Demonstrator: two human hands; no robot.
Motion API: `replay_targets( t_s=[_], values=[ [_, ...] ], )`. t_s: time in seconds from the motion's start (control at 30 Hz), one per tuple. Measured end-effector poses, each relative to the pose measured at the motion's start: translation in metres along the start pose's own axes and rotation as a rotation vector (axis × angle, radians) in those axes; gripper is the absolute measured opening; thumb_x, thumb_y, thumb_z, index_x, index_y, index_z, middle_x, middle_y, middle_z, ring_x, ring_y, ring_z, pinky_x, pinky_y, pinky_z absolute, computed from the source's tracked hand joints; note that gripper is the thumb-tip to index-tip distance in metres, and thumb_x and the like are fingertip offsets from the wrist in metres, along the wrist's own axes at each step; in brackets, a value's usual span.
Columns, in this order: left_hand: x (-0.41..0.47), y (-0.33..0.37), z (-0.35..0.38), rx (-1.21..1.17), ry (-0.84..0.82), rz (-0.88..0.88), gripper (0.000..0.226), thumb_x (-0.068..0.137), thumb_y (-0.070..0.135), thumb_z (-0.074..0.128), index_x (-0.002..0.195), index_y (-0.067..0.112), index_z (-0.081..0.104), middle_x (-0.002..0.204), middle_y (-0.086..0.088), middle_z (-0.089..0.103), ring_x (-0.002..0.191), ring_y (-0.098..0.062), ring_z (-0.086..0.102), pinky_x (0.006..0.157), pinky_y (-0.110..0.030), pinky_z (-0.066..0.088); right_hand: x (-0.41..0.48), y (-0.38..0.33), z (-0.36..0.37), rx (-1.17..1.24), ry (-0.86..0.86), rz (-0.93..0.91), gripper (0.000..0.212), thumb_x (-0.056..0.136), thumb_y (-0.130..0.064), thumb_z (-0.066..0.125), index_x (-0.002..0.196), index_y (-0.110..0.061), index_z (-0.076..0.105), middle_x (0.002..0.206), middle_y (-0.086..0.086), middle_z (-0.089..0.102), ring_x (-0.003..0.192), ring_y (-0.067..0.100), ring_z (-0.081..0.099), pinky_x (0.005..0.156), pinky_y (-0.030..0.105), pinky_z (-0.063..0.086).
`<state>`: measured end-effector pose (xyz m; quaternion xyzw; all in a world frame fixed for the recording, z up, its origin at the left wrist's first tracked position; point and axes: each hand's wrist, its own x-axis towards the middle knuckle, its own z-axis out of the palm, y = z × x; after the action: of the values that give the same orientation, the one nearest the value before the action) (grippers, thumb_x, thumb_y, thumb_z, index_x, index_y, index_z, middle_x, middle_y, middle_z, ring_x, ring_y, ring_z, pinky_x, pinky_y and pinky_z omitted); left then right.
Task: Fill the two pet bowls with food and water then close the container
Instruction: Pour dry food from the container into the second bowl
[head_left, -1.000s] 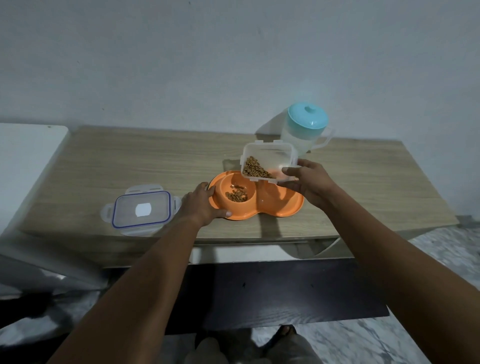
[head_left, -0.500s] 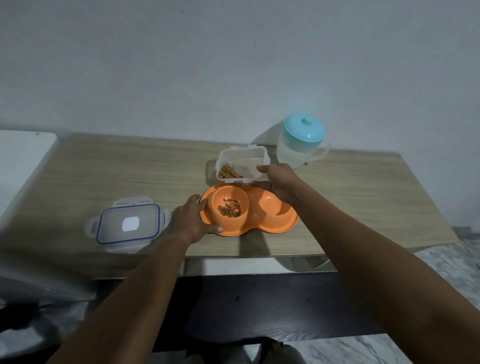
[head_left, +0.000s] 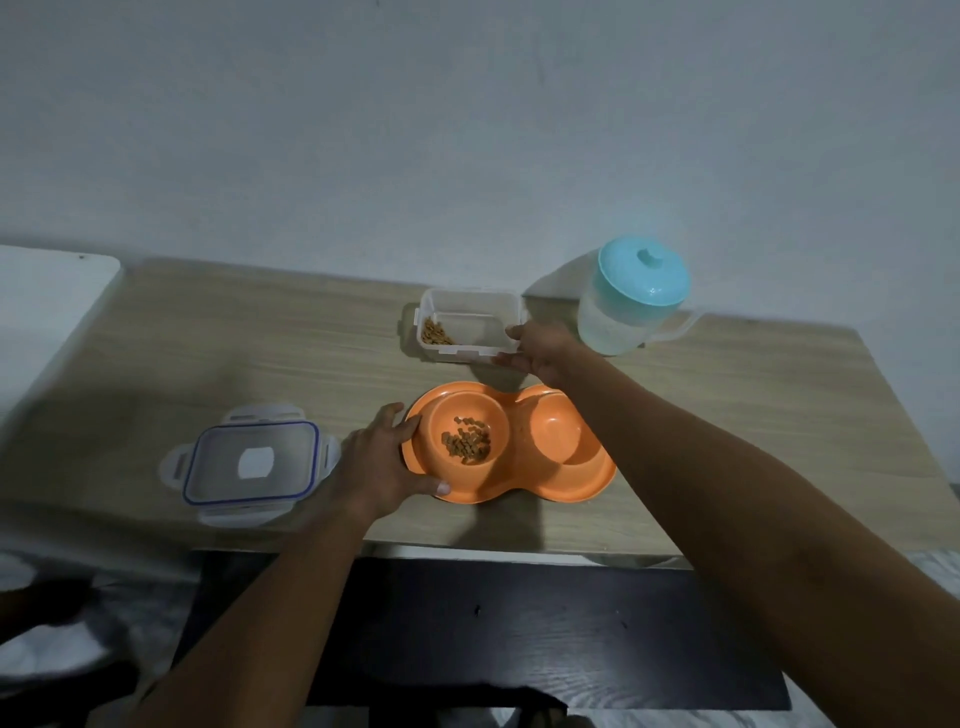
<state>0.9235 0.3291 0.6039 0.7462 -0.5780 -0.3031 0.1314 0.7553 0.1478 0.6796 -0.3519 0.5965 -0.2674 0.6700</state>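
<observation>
An orange double pet bowl (head_left: 587, 478) sits near the table's front edge. Its left cup holds brown kibble (head_left: 467, 444); its right cup looks dry. My left hand (head_left: 382, 467) grips the bowl's left rim. Behind the bowl a clear food container (head_left: 470, 325) stands upright on the table with a little kibble in its left corner. My right hand (head_left: 540, 351) holds the container's right end. The container's lid (head_left: 252, 462), clear with a blue seal, lies to the left. A clear water jug (head_left: 631, 304) with a teal lid stands at the back right.
The wooden table (head_left: 753, 415) ends at a wall behind. A white surface (head_left: 47, 306) adjoins it on the left. A dark panel (head_left: 519, 634) sits below the front edge. Bare wood lies right of the bowl.
My right hand has carried the container from a tilted pour over the left cup back and down onto the table behind the bowl. My left hand stayed on the rim.
</observation>
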Motion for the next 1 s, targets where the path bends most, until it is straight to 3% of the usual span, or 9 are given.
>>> replay_targets(
  t_s=[0.13,0.27,0.3,0.4,0.5,0.63,0.77,0.9,1.0],
  values=[
    [0.001,0.0,-0.001,-0.006,-0.013,-0.007,0.117,0.05,0.066,0.083,0.15,0.034,0.031,0.161,0.001,0.017,0.14,-0.035,0.029,0.114,-0.05,0.027,0.017,0.011,0.0,-0.01,0.076,-0.025,0.023,0.102,0.002,0.055,0.124,0.007,0.054,0.113,0.016,0.051,0.075,0.029,0.063,0.051,0.031,0.062],
    [0.0,0.003,-0.004,-0.043,-0.019,-0.029,0.117,0.051,0.061,0.086,0.15,0.033,0.031,0.162,0.002,0.016,0.143,-0.034,0.025,0.115,-0.051,0.024,0.018,0.022,-0.011,-0.127,0.106,-0.074,0.011,0.103,-0.011,0.058,0.111,-0.003,0.059,0.088,0.013,0.06,0.067,0.024,0.063,0.079,0.046,0.065],
    [-0.001,0.004,-0.004,-0.043,-0.024,-0.035,0.117,0.051,0.062,0.086,0.15,0.033,0.031,0.162,0.003,0.016,0.143,-0.034,0.025,0.116,-0.051,0.024,0.016,0.025,-0.016,-0.195,0.129,-0.119,0.016,0.101,-0.018,0.061,0.112,-0.007,0.062,0.085,0.011,0.064,0.068,0.024,0.065,0.079,0.046,0.064],
    [-0.002,0.006,-0.005,-0.054,-0.047,-0.057,0.117,0.051,0.062,0.086,0.151,0.034,0.03,0.163,0.004,0.013,0.144,-0.034,0.021,0.117,-0.051,0.021,-0.005,0.036,-0.037,-0.475,0.259,-0.313,0.037,0.094,-0.026,0.068,0.129,-0.013,0.068,0.111,0.012,0.073,0.1,0.027,0.071,0.092,0.046,0.059],
    [-0.005,0.013,-0.008,0.001,-0.066,-0.072,0.118,0.053,0.063,0.084,0.152,0.034,0.027,0.163,0.002,0.011,0.145,-0.036,0.019,0.117,-0.051,0.019,-0.036,0.052,-0.064,-0.709,0.344,-0.455,0.035,0.094,-0.02,0.067,0.128,-0.015,0.07,0.129,0.01,0.07,0.122,0.026,0.063,0.105,0.042,0.05],
    [-0.012,0.038,-0.008,0.063,-0.08,-0.162,0.126,0.039,0.077,0.078,0.148,0.038,0.027,0.16,0.0,0.018,0.142,-0.041,0.018,0.111,-0.056,0.026,-0.055,0.079,-0.099,-0.777,0.402,-0.384,0.037,0.092,-0.024,0.063,0.128,-0.02,0.071,0.13,0.013,0.071,0.127,0.033,0.06,0.106,0.042,0.049],
    [-0.014,0.063,0.0,0.001,0.099,-0.146,0.133,0.025,0.086,0.071,0.142,0.039,0.029,0.144,0.0,0.04,0.135,-0.035,0.035,0.106,-0.055,0.034,-0.065,0.094,-0.127,-0.729,0.335,-0.298,0.039,0.098,-0.026,0.061,0.135,-0.015,0.066,0.135,0.015,0.067,0.126,0.034,0.061,0.104,0.041,0.048],
    [-0.009,0.085,0.01,-0.05,0.109,-0.15,0.118,0.029,0.079,0.074,0.134,0.036,0.043,0.125,0.004,0.061,0.114,-0.025,0.058,0.092,-0.047,0.049,-0.065,0.096,-0.148,-0.716,0.292,-0.274,0.038,0.1,-0.028,0.061,0.136,-0.015,0.067,0.137,0.015,0.067,0.127,0.033,0.061,0.103,0.038,0.047],
    [-0.006,0.101,0.018,-0.128,0.097,-0.158,0.112,0.025,0.072,0.078,0.127,0.036,0.048,0.119,0.007,0.063,0.107,-0.021,0.06,0.088,-0.045,0.052,-0.062,0.091,-0.162,-0.699,0.292,-0.263,0.037,0.1,-0.028,0.062,0.134,-0.016,0.068,0.136,0.015,0.067,0.126,0.033,0.061,0.103,0.04,0.048]
  ],
)
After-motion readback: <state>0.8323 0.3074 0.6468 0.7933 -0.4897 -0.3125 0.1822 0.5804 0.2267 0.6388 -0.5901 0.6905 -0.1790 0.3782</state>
